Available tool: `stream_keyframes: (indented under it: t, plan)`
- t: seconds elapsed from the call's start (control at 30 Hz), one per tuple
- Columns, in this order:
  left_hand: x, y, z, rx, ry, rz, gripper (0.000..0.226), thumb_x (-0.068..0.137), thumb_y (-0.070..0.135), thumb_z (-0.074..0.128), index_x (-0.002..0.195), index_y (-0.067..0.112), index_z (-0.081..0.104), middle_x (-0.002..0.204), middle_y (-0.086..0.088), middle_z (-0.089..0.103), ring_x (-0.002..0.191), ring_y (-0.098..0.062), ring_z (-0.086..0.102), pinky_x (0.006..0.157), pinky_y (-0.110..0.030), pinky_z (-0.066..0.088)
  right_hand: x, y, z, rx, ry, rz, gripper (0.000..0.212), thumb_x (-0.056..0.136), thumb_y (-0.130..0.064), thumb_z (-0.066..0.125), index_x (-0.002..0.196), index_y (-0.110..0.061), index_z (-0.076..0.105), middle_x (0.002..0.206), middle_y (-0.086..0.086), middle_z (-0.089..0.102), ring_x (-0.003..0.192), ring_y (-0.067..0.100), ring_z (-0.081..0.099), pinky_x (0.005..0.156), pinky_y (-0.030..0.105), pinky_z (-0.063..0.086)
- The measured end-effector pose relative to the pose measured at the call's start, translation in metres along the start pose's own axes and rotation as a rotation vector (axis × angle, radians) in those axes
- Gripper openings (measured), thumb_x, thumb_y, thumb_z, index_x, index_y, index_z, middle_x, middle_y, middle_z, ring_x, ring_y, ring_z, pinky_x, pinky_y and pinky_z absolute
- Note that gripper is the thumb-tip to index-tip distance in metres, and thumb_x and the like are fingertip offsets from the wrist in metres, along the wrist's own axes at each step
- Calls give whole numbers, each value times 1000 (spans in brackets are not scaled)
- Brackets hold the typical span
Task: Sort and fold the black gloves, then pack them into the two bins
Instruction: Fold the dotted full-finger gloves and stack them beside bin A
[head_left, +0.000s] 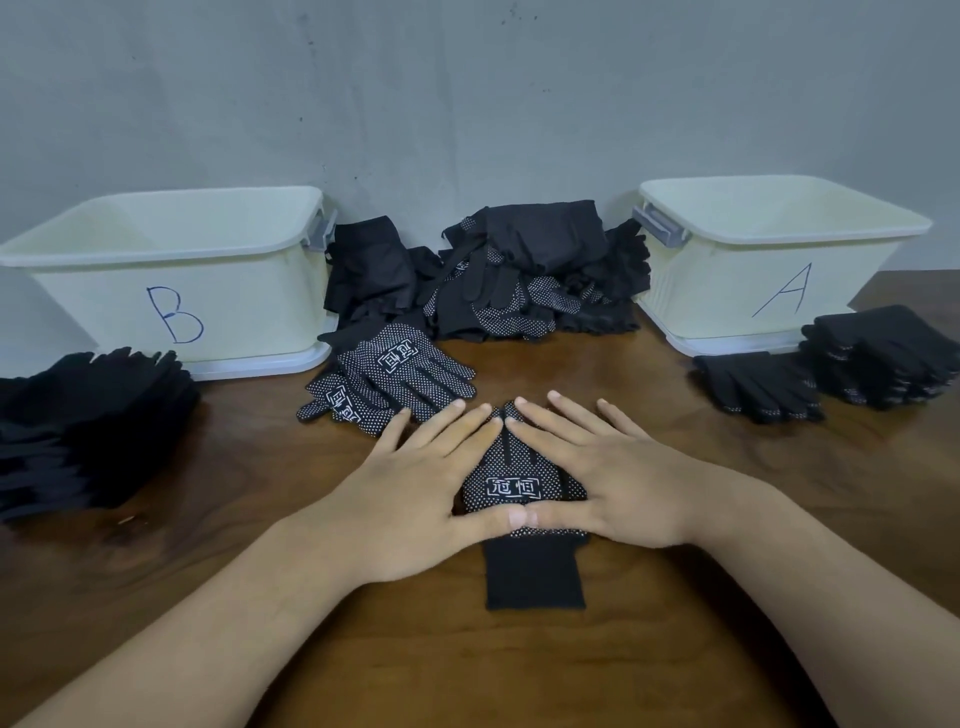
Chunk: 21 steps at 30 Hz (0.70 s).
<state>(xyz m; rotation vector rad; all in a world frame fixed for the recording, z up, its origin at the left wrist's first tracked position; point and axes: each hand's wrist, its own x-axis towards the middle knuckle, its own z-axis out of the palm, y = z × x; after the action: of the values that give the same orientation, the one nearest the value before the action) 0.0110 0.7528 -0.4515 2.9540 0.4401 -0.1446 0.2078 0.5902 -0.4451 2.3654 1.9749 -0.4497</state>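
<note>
1. Dark, polished wood grain covers the table, which meets a matte grey wall marked with small scuffs.
2. Two cream plastic tubs with rounded rims and grey clip handles stand at the back: bin B on the left and bin A on the right, each with its letter hand-drawn in blue.
3. Between the bins lies a loose heap of black knit gloves, some showing white grip dots.
4. A single glove lies flat at the table's near centre, dotted palm up, with a white printed logo and a plain ribbed cuff pointing toward the person.
5. The left hand and right hand press flat on this glove, fingers straight and spread. The forefinger tips meet, the thumbs touch, and nothing is gripped.
6. Two more dotted gloves lie overlapped just beyond the left hand.
7. A folded stack sits at the far left, in front of bin B.
8. Another stack and a few flat gloves sit in front of bin A.
</note>
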Motion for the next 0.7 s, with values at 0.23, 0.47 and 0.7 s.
stream_keyframes:
  t: [0.23, 0.47, 0.7]
  plan:
    - [1, -4, 2, -114, 85, 9, 105, 84, 98, 11, 169, 37, -4, 172, 26, -14, 153, 9, -25, 131, -46, -10, 1, 5, 2, 99, 61, 13, 90, 89, -92, 25, 166, -54, -3, 169, -37, -16, 156, -7, -24, 133, 47, -8]
    - [16, -38, 1, -266, 573, -211, 61, 104, 64, 25, 151, 34, 50, 160, 19, 44, 156, -2, 21, 132, -44, 8, 56, 17, -37, 36, 534, 132, 66, 105, -67, 43, 165, -44, 30, 177, -16, 13, 165, 12, 2, 131, 57, 16]
    - [19, -40, 5, -291, 466, -313, 55, 105, 57, 38, 154, 33, 47, 164, 18, 38, 158, -3, 16, 132, -39, -1, 126, 41, -66, -204, 564, 409, 58, 109, -48, 42, 165, -36, 33, 179, -2, 13, 165, 34, -2, 128, 69, 8]
